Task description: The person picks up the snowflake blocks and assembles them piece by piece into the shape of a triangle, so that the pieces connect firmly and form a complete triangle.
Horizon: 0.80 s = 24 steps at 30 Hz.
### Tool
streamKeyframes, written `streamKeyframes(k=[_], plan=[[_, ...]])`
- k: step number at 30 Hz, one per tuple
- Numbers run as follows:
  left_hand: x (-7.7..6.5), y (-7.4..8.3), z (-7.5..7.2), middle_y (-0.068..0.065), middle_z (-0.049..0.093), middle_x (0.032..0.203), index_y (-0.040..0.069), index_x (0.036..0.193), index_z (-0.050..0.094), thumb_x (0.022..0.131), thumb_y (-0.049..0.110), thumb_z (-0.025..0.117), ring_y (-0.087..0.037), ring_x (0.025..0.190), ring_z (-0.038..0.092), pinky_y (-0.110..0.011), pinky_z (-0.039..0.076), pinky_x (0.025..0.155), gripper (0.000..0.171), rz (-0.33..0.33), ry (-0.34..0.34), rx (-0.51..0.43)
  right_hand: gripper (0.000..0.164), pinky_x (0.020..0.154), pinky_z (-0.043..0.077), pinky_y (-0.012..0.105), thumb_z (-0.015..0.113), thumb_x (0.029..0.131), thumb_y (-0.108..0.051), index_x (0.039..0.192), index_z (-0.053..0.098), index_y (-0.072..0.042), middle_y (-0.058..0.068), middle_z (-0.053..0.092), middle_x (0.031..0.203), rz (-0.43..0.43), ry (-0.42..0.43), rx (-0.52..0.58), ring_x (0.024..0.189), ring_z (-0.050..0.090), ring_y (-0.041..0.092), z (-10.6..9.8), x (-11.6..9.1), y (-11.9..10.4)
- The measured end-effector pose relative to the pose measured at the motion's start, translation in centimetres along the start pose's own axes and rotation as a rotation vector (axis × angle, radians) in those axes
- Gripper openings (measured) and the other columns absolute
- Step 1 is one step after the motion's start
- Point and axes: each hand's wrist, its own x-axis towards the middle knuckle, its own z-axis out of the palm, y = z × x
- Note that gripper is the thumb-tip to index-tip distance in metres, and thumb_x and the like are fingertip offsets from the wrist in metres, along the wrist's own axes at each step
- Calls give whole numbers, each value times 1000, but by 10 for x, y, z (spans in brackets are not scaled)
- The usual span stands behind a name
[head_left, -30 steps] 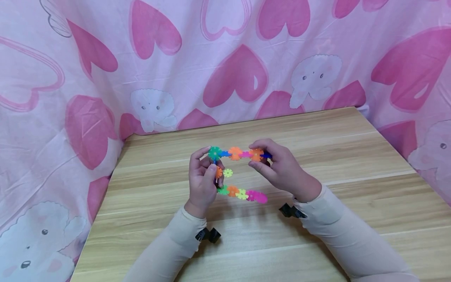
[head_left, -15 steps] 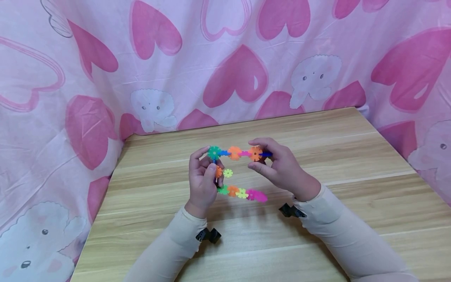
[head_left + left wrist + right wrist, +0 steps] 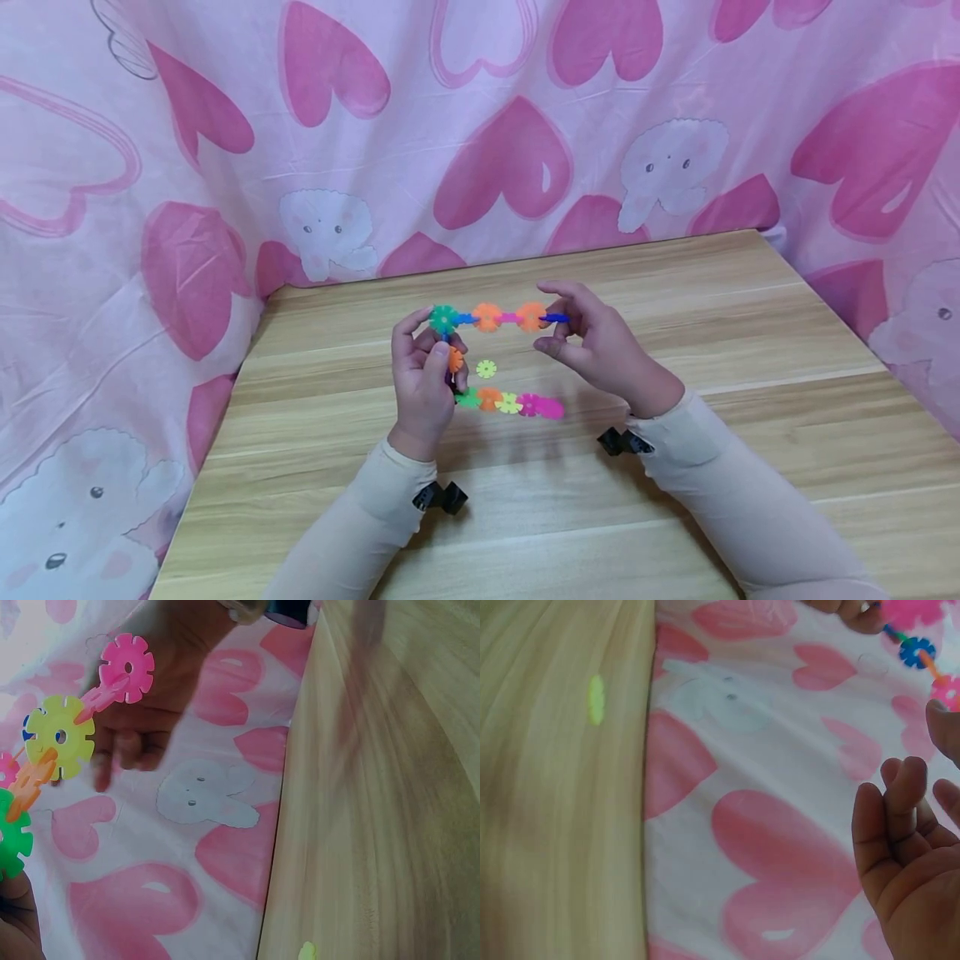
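Note:
My left hand [image 3: 423, 383] grips a C-shaped chain of interlocking notched plastic discs [image 3: 487, 317] at its left side, holding it above the table. The upper arm of the chain runs from a green disc [image 3: 444, 320] through orange and pink ones to a dark blue disc [image 3: 556, 318]. Green, orange, yellow and pink discs form the lower arm, with a pink disc [image 3: 127, 667] at its end. My right hand [image 3: 596, 346] is beside the blue end, thumb and forefinger spread apart. In the right wrist view its fingers [image 3: 870, 825] are loosely bent around nothing.
A loose yellow-green disc [image 3: 486, 368] lies on the wooden table [image 3: 750, 350], between the two chain arms as seen from the head. Pink heart-patterned cloth [image 3: 405, 167] hangs behind and along the sides of the table.
My right hand's thumb and forefinger have moved apart from the orange disc, showing more of the blue end. My left hand and the chain have shifted slightly left; the loose disc stays put.

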Motion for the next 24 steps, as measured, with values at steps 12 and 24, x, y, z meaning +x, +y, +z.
streamKeyframes(k=[12,24], plan=[[1,3,0,0,61,90,28,138,50,105,7,45,-9,51,50,-17,50,51,39,18,0,-32,41,65,53,33,82,93,-27,129,64,-20,6,67,98,298,-203,7,77,58,28,12,20,26],[2,6,-1,1,61,92,33,137,49,104,9,45,-9,52,50,-17,50,52,42,11,3,-23,44,80,54,34,77,98,-32,140,65,-25,5,64,107,427,-595,-243,88,61,23,48,54,41]])
